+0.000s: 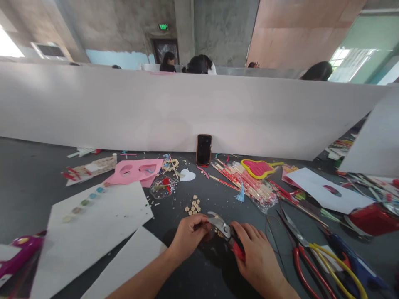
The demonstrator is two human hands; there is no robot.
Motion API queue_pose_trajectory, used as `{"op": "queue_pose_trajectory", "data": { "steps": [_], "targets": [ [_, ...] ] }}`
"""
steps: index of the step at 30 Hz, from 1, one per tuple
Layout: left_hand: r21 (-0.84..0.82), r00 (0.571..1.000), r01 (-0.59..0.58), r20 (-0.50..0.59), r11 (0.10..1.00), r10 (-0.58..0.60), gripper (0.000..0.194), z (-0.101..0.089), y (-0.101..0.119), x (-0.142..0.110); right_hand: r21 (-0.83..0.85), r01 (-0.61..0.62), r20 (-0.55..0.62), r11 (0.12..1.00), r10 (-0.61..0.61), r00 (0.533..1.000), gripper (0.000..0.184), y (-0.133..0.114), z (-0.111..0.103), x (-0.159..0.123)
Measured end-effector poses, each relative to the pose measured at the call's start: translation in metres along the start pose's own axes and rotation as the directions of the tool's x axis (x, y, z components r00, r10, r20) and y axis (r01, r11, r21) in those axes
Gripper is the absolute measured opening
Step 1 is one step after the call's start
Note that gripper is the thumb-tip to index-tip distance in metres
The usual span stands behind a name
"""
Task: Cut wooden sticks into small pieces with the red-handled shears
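Note:
My right hand (258,253) is wrapped round the handles of pruning shears (222,226), which have a silver head and red-and-black grips. The curved jaws point left, towards my left hand (189,234). That hand is closed in a pinch beside the jaws; whatever is between its fingertips is too small to make out. Just beyond it lies a small pile of flower-shaped wooden pieces (193,205). Little tan bits (218,232) are scattered on the dark table under the shears. A white heart cutout (187,175) rests farther back.
White boards (93,232) and pink paper (137,172) lie on the left, near a purple tool (21,253). A phone (204,149) leans on the white partition (140,112). Red-patterned sticks (249,182), scissors (299,236) and a red can (374,220) are on the right. People sit beyond.

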State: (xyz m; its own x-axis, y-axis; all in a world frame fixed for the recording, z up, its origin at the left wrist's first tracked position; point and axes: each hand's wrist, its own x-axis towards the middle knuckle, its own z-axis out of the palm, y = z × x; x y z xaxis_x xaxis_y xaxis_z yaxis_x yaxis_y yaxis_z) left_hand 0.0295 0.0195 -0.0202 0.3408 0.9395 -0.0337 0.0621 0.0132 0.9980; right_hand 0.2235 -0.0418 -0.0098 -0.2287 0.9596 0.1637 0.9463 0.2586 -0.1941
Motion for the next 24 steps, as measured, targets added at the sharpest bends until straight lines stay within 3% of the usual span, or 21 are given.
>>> {"op": "queue_pose_trajectory", "data": {
  "steps": [6,12,24],
  "targets": [
    [-0.046,0.998,0.011,-0.065,0.999,-0.014,0.008,-0.0004,0.0010,0.0027,-0.003,0.037,-0.037,0.999,-0.038,0.999,0.053,0.0029,0.0043,0.0013],
    [0.057,1.000,-0.021,-0.007,0.998,0.021,0.017,-0.0016,0.0030,0.0014,0.001,0.051,-0.027,0.999,-0.051,0.998,0.056,0.0045,0.0021,0.0003],
    [0.056,1.000,-0.002,-0.007,0.998,0.003,0.014,0.0005,0.0004,-0.0010,0.051,0.013,0.058,0.999,-0.016,0.998,0.050,0.0040,0.0014,-0.0015]
  ]
}}
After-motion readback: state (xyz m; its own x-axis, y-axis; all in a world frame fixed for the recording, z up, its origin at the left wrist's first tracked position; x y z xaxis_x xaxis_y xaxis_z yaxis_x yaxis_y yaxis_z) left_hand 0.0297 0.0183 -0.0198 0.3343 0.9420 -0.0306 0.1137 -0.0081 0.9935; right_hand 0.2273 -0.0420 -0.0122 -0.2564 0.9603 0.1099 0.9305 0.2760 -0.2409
